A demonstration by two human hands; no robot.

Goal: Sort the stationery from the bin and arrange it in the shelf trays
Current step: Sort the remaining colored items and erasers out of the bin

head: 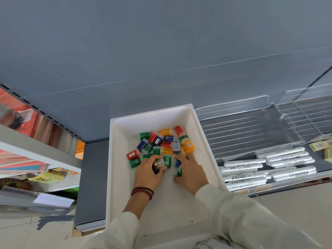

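Observation:
A white bin (115, 159) stands on the dark shelf and holds several small boxed sharpeners (166, 141) in green, red, blue and orange. Both my hands are inside the bin at the near edge of the pile. My left hand (150, 169) is curled around a few of the small boxes, one clear-topped and one dark blue. My right hand (190, 170) grips a green and a blue box against its palm, with one finger stretched toward an orange box (188, 145). To the right stands a clear shelf tray (233, 126) with white markers (251, 169) at its front.
A second clear tray (305, 112) at the far right holds pale yellow erasers (321, 147). At the left is another shelf unit with colourful packages (23, 123). Grey shelf backing fills the top. Tiled floor shows at the lower left.

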